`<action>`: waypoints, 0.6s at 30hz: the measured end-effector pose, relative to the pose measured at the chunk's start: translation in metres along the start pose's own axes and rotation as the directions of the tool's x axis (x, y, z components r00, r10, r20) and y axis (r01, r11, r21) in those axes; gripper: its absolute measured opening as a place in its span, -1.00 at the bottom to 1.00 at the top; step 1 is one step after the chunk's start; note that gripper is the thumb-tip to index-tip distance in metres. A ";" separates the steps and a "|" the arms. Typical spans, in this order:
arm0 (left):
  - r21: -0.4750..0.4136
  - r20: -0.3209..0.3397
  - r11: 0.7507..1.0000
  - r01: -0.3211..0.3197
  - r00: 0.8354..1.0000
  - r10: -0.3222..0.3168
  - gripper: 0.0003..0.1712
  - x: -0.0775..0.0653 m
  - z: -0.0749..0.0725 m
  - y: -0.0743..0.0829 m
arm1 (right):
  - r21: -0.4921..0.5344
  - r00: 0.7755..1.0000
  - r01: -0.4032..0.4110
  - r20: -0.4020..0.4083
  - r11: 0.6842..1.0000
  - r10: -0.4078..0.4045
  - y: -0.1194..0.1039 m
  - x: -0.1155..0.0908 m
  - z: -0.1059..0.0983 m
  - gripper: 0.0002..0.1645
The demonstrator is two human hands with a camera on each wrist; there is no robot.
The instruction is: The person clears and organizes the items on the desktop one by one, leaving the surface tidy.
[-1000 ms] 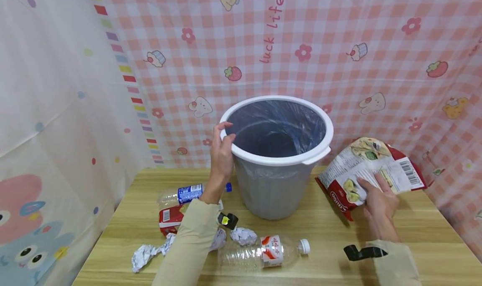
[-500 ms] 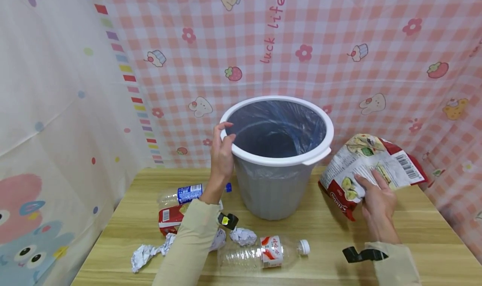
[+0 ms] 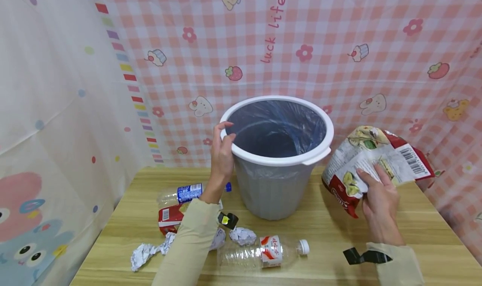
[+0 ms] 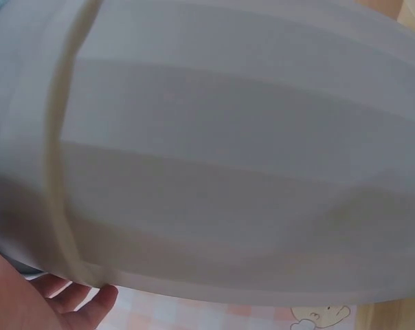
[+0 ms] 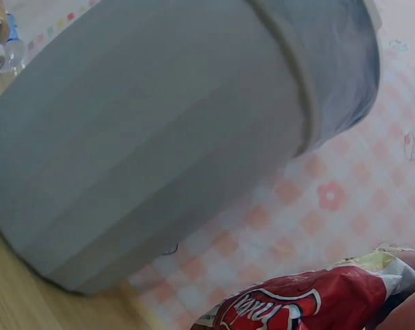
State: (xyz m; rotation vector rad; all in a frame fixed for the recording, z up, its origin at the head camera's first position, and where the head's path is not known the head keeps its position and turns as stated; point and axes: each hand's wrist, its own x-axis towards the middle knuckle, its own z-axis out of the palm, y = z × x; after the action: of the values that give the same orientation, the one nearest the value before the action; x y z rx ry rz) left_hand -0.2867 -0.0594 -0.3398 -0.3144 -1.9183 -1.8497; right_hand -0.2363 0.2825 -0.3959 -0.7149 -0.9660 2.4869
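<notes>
- While the left hand [image 3: 222, 156] grips the rim of the bin [image 3: 270, 194], with the fingers bent over the edge, the right hand [image 3: 382, 204] holds the bag [image 3: 370, 162] between the thumb and the fingers.
- The bag is on the right side of the bin and apart from it; if its lower corner touches the counter [image 3: 327, 273], I cannot tell.
- It is printed in red and white, and near its right end a barcode is visible.
- The bin stands upright, and a bluish liner [image 3: 248, 124] covers its inside.
- To the left, a blue-label bottle [image 3: 190, 193] lies on its side, just behind a red packet [image 3: 169, 219].
- In front of the bin lies a clear bottle [image 3: 272, 251], its white cap pointing to the right.
- Beside this one is a paper ball [image 3: 242, 235]; more crumpled paper [image 3: 143, 254] lies farther left, partly hidden by the left sleeve [image 3: 192, 240].
- Behind everything hangs a pink checked cloth [image 3: 324, 22].
</notes>
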 end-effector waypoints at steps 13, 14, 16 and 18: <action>0.005 -0.005 1.000 -0.003 1.000 0.003 -0.60 -0.001 -0.001 0.000 | 0.138 0.997 0.027 0.065 0.990 -0.036 -0.015 -0.017 0.016 -0.08; 0.005 -0.006 1.000 -0.004 1.000 0.004 -0.60 -0.001 -0.001 0.000 | 0.149 0.997 0.025 0.069 0.988 -0.036 -0.016 -0.018 0.017 -0.07; 0.007 -0.009 1.000 -0.002 1.000 0.002 -0.60 -0.001 -0.001 0.000 | 0.165 0.996 0.020 0.085 0.986 -0.034 -0.018 -0.019 0.019 -0.07; 0.007 -0.010 1.000 -0.001 1.000 0.001 -0.60 -0.001 -0.001 -0.001 | 0.182 0.994 0.007 0.103 0.983 -0.026 -0.019 -0.019 0.021 -0.07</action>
State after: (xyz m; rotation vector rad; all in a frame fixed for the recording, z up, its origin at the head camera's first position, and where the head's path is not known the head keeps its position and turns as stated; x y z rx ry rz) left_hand -0.2856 -0.0603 -0.3411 -0.3029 -1.9171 -1.8400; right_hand -0.2301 0.2754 -0.3631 -0.5210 -0.7639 2.5778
